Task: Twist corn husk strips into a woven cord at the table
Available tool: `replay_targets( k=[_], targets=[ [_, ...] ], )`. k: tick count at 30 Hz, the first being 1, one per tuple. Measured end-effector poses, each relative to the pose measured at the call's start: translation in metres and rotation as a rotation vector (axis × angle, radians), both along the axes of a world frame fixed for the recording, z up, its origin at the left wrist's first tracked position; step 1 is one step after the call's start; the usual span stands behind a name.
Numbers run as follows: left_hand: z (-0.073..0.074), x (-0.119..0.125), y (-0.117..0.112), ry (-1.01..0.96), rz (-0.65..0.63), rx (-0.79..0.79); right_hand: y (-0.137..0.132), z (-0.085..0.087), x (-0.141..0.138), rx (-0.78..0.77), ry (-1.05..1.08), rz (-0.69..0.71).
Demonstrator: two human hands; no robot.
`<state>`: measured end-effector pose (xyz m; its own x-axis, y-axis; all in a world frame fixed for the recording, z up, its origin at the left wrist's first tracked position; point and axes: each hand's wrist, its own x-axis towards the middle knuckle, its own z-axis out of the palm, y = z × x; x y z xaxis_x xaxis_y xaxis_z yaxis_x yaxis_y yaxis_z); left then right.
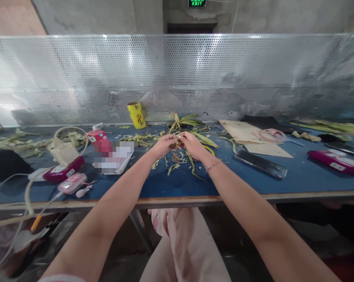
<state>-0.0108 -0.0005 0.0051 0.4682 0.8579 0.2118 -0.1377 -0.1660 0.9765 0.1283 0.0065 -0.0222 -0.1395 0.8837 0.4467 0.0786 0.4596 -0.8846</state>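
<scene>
My left hand [164,145] and my right hand [193,145] meet over the middle of the table, thumbs and forefingers pinched together. Between them is a thin plant strip, mostly hidden by the fingers; a tiny pale bit shows at the fingertips. Long yellow-green leaf strips [192,161] trail down below my right hand. Just beyond the hands lies a bundle of green leaves [191,119] with a pale tied stem. Shredded leaf scraps [174,167] are scattered on the blue tabletop [177,186] beneath the hands.
A yellow tube [136,115] stands before the perforated metal screen [182,70]. Left are a red box [99,142], a white packet [122,158] and a pink device [72,183] with cables. Right are a black phone [261,164], brown paper [238,132] and a magenta device [336,161].
</scene>
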Motion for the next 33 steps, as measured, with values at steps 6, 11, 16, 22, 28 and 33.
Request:
replay_targets(
  k=[6, 11, 16, 22, 28, 33],
  targets=[
    [0.002, -0.004, 0.001, 0.108, -0.028, 0.024, -0.007, 0.004, -0.003, -0.072, 0.001, 0.023],
    [0.000, -0.009, 0.008, 0.137, -0.097, 0.078, -0.009, 0.006, -0.004, -0.104, 0.025, 0.054],
    [-0.003, -0.013, 0.011, 0.108, -0.163, 0.034, -0.009, 0.005, -0.005, -0.106, 0.022, 0.045],
    [-0.004, -0.011, 0.012, -0.035, -0.061, -0.078, -0.005, 0.003, 0.000, -0.038, 0.010, -0.029],
    [-0.005, -0.007, 0.015, -0.077, 0.122, -0.067, 0.006, 0.000, 0.008, -0.003, 0.079, -0.170],
    [-0.012, -0.006, 0.019, 0.112, 0.238, 0.118, 0.009, -0.001, 0.011, 0.065, -0.002, -0.266]
  ],
)
